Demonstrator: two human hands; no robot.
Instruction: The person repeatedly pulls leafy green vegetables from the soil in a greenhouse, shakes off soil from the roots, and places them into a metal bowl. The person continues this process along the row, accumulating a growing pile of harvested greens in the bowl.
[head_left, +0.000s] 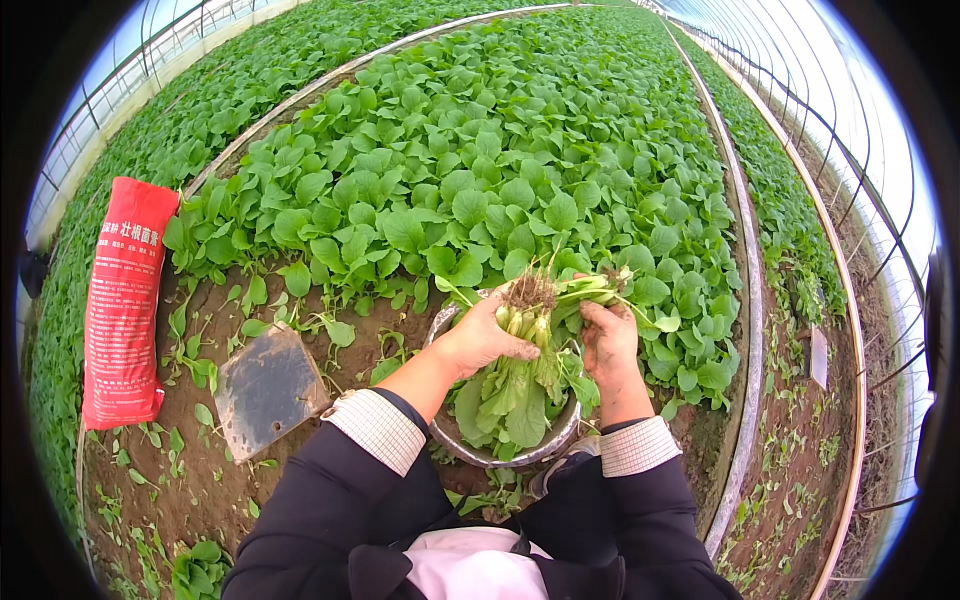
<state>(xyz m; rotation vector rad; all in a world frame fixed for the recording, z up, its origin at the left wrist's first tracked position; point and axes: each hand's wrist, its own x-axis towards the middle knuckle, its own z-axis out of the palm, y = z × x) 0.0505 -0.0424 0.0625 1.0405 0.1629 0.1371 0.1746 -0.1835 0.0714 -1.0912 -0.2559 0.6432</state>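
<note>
My left hand (484, 337) grips a bunch of leafy greens (525, 397) by the stems, roots upward and leaves hanging down. Soil clings to the tangled roots (529, 291). To its right, my right hand (606, 330), with soil on the fingers, is closed around a smaller bunch of greens (589, 289) whose stems point right. Both hands are above a round bucket (517, 459) between my legs. Green leaves show inside its rim, partly hidden by the held bunch.
A dense bed of leafy plants (480, 172) spreads ahead. On the left are a flat dark metal blade (270, 390) and a red printed sack (127, 307). Loose leaves litter the soil (195, 480). A pale border strip (742, 210) runs along the right, beside the greenhouse wall (840, 97).
</note>
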